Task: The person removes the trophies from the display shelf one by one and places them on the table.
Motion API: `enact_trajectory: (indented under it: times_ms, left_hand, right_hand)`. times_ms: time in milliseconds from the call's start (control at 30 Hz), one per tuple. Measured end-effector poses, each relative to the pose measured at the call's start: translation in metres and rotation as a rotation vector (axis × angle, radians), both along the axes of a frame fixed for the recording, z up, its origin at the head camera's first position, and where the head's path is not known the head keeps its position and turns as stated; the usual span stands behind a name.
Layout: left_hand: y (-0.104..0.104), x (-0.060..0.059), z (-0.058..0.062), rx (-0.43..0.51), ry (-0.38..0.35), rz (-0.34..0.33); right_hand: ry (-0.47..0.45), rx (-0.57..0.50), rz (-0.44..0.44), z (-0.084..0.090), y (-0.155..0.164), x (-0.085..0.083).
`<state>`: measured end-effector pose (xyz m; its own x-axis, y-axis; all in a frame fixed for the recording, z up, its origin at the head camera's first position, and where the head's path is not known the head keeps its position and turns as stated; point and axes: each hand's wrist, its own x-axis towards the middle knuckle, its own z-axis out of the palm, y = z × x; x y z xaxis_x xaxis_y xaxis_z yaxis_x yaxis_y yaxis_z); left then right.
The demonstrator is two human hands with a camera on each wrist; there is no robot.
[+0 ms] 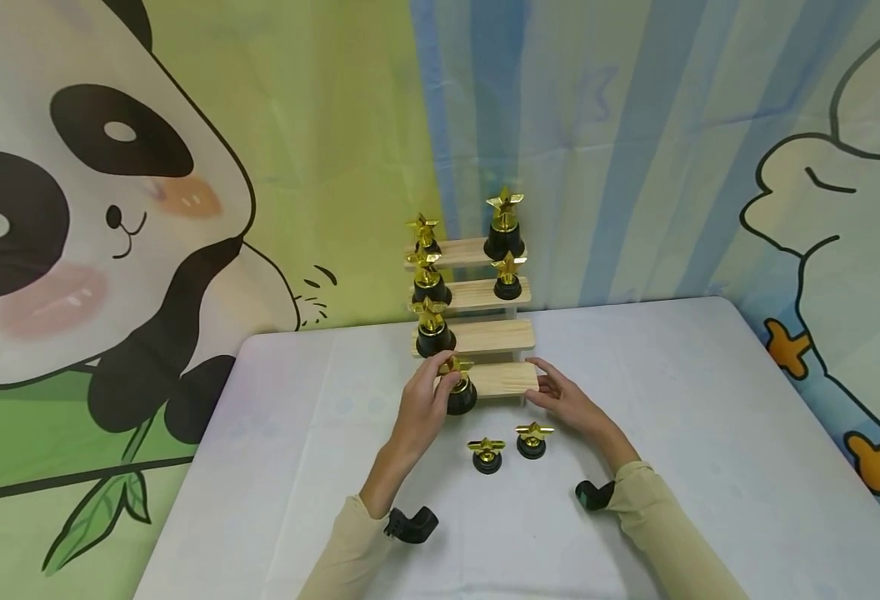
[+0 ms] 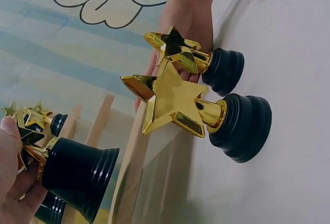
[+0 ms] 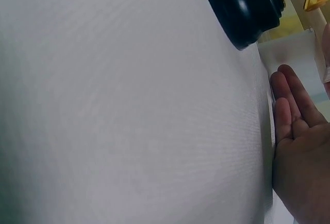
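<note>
My left hand pinches the gold star top of a trophy with a black base, at the left end of the lowest step of a wooden tiered stand. In the left wrist view this trophy's black base is close over the step's edge. At the right end of that same step is my right hand, its fingertips at the board. The right wrist view shows its fingers extended beside the stand. Two smaller star trophies, one left and one right, stand on the table before the stand.
More star trophies stand on the upper steps: three down the left side, including one on the third step, and two on the right, including a large one at the top. A printed cloth backdrop hangs behind the white table.
</note>
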<state>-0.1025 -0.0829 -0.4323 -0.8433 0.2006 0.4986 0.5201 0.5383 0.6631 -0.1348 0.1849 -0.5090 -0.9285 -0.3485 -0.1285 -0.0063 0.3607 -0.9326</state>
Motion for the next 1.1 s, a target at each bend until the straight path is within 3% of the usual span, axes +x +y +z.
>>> enact_trajectory:
  times_ms: [567, 900, 1100]
  left_hand:
    - [-0.033, 0.025, -0.002, 0.009, 0.013, 0.048]
    - [-0.043, 0.033, -0.009, 0.025, 0.016, 0.069]
    - [-0.045, 0.042, -0.016, 0.016, -0.018, 0.082]
  right_hand:
    - [-0.016, -0.017, 0.001, 0.0, 0.001, 0.001]
    - [0.004, -0.001, 0.005, -0.002, 0.001, -0.001]
    - [-0.001, 0.009, 0.006, -0.002, 0.001, -0.001]
